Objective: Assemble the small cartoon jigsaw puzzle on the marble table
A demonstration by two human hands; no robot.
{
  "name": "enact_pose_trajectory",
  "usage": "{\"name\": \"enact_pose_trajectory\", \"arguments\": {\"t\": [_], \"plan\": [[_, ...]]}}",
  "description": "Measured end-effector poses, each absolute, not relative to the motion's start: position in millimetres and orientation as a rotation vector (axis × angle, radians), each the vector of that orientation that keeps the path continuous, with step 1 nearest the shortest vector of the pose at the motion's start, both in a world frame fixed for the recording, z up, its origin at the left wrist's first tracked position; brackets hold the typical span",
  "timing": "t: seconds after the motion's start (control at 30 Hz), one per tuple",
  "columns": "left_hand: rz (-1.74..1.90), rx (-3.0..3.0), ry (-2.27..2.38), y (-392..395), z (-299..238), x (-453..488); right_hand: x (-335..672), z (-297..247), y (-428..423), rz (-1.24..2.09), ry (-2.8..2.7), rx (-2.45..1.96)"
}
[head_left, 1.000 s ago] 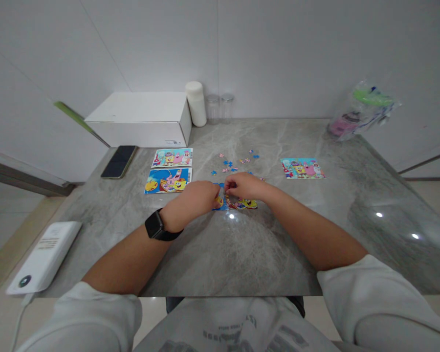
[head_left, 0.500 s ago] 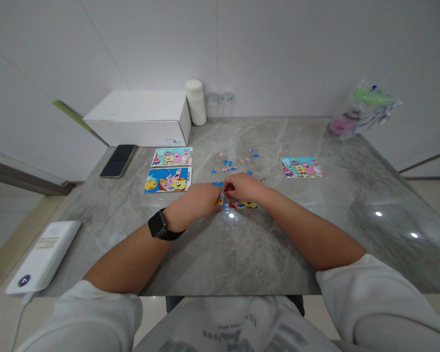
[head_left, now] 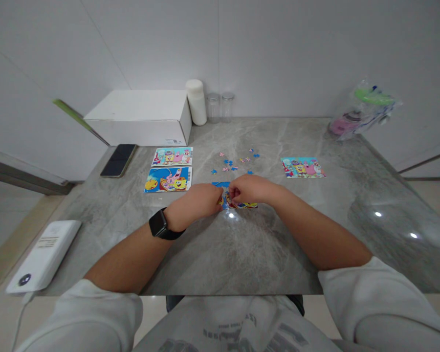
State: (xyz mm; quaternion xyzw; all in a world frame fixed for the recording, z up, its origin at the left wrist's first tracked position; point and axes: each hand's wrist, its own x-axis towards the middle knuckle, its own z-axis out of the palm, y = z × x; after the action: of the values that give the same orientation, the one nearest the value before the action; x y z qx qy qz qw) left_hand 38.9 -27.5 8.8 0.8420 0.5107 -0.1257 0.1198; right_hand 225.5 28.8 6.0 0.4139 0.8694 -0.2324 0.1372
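A partly joined jigsaw puzzle [head_left: 225, 204] with a blue and yellow cartoon picture lies flat before me, half covered by my hands. At its left edge, my left hand [head_left: 204, 199] has its fingers closed and pressed on the puzzle. My right hand [head_left: 248, 188] is over the upper right part, thumb and fingertips pinched together at the puzzle's surface; whatever is between them is too small to make out. Several loose jigsaw pieces [head_left: 228, 162], blue and pink, are scattered just beyond. To the left lie two picture cards, the nearer one [head_left: 168, 180] blue with a similar picture.
A finished-looking cartoon picture [head_left: 302, 167] lies to the right. Around the grey table [head_left: 234, 259] are a phone [head_left: 119, 160], a white box [head_left: 139, 117], a white bottle [head_left: 196, 103], glass jars [head_left: 220, 107], a bagged cup [head_left: 355, 117] and a white power bank [head_left: 46, 254].
My right hand has shifted slightly right across the puzzle, uncovering a bit more of its upper middle. My left hand stays at the left edge.
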Motion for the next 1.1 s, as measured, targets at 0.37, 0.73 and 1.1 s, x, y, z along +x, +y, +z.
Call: {"name": "enact_pose_trajectory", "arguments": {"t": [0.37,0.73,1.1], "plan": [[-0.338,2.490,1.483,-26.6,4.1,37.7,223.3,-2.0,22.2,-0.630,2.548,1.054],[-0.354,2.475,1.486,-27.1,8.3,38.4,224.4,-8.0,24.0,-0.609,2.580,1.049],[-0.338,2.474,1.490,-26.2,3.4,36.8,222.7,-3.3,22.3,-0.606,2.571,1.057]]}}
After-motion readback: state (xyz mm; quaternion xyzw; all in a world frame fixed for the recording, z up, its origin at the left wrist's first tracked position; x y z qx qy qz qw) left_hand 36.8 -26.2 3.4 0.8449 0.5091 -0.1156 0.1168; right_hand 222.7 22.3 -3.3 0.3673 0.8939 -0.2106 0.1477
